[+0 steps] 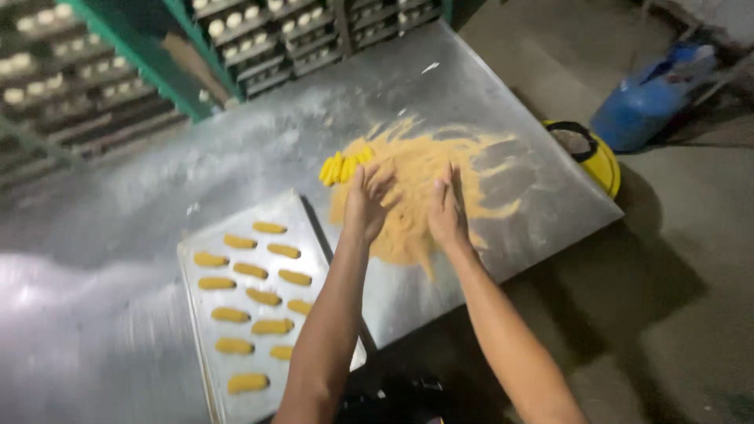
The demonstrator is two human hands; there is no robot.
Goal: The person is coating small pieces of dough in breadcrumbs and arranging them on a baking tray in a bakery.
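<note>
Crumb-coating step: left hand [365,206] and right hand [448,210], fingers loosely apart and gripping nothing, hovering over orange crumb pile [424,177] right of baking tray [203,251], yellow dough pieces [343,166] beside pile probably calling for picking up next.

One view only — a camera worn on the person's head, looking steeply down and forward over both forearms, which enter from the bottom edge and reach away from the lens. It faces a metal table [503,228] whose far corner points toward the top of the frame, so the whole scene sits tilted, rotated somewhat clockwise. The range is close: the left hand [366,206] and right hand [448,210] lie near mid-frame. Beyond the table's edges the view takes in green racks [157,59] at the top left and concrete floor [675,298] on the right — the picture is softly blurred.
</note>
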